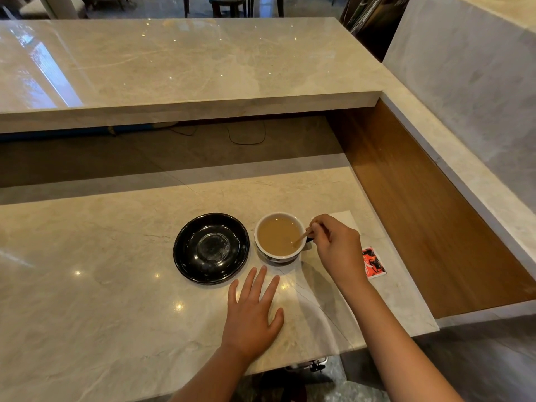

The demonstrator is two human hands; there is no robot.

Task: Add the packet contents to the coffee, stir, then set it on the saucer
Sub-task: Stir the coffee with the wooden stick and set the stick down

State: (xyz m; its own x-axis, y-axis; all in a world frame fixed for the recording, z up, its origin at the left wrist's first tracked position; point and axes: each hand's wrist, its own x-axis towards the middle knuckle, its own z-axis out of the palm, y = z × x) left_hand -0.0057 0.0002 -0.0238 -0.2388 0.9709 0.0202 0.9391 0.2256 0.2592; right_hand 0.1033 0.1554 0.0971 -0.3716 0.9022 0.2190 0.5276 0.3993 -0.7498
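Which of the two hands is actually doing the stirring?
The right hand: it pinches the wooden stirrer dipped into the coffee cup. The left hand lies flat and empty on the counter.

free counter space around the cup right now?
Bare: counter left of the saucer, and the strip behind both. Crowded: cup hemmed by saucer, left hand in front, right hand with stirrer, napkin, packet.

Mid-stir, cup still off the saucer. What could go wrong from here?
1. The coffee sits near the cup rim, so stirring or lifting may slop it.
2. The left hand lies flat on the counter, not steadying the cup; the stick in the right hand could nudge it.
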